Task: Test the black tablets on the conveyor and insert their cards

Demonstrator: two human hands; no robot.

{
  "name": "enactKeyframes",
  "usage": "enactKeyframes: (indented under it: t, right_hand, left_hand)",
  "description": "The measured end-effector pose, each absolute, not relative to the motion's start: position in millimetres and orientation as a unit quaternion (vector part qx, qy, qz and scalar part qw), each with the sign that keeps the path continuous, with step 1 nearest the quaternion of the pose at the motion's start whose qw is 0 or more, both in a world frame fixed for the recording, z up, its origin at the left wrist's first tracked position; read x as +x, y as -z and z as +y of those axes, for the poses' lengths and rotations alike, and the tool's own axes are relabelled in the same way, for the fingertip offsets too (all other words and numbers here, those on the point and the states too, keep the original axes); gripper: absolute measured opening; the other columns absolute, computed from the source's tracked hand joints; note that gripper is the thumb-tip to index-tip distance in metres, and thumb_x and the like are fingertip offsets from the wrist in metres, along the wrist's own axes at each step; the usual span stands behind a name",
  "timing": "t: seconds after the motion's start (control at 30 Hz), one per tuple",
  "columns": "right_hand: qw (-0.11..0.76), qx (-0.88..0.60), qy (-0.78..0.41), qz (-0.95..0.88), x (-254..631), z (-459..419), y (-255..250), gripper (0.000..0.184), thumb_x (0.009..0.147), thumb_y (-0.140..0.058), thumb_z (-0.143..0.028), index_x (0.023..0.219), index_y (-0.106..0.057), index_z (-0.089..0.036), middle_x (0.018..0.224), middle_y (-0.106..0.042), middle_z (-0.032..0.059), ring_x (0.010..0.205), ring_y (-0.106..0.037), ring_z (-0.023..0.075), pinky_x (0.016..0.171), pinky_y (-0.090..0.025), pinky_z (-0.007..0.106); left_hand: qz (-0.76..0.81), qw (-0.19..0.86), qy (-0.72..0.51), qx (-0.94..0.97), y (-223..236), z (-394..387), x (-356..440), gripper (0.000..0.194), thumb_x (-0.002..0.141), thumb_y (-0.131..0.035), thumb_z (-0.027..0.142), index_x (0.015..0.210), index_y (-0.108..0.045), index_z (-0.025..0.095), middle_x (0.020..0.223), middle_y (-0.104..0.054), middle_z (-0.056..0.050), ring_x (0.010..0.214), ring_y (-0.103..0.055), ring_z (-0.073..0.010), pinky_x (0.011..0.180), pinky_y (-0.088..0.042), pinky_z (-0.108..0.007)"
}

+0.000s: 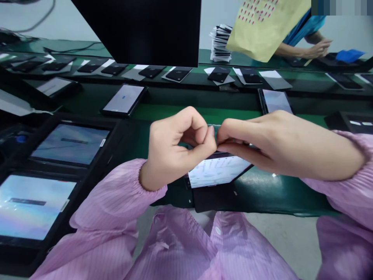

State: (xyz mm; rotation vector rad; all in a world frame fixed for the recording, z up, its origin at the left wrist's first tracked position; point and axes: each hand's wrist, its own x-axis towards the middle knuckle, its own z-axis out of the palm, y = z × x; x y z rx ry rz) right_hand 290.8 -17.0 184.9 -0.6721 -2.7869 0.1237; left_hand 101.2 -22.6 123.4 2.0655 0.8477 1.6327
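1. The lit tablet [218,171] lies at six o'clock from your fingertips, partly hidden behind them.
2. Your left hand [177,146] and right hand [271,142] each pinch thumb towards fingers, tips close together; I cannot tell what, if anything, the grip holds.
3. The tablet looks stiff, fairly light, slick and fragile; hold it by its side edges.
4. At eight o'clock, a black tray [115,142] holds two lit screens [70,149].

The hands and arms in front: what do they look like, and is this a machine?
No, a person. Both left hand and right hand are bare, no gloves showing. The sleeves are loose, pinkish-purple, finely striped, gathered at the cuffs.
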Motion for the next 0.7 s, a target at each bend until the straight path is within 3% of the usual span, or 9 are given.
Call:
enactKeyframes:
  t: [0.7]
  right_hand:
    - [0.059,-0.266,-0.017,-0.962,277.8,-4.9,-189.9,0.023,0.095,-0.051,-0.018,0.072,-0.053,-0.019,0.059,-0.047,-0.0067,0.049,-0.041,0.0044,0.048,-0.024,0.021]
  left_hand:
    - [0.27,0.161,-0.613,0.725,-120.8,-9.4,103.5,0.027,0.08,-0.064,0.006,0.064,-0.046,0.019,0.058,-0.047,0.006,0.054,-0.047,-0.0041,0.045,-0.037,-0.017]
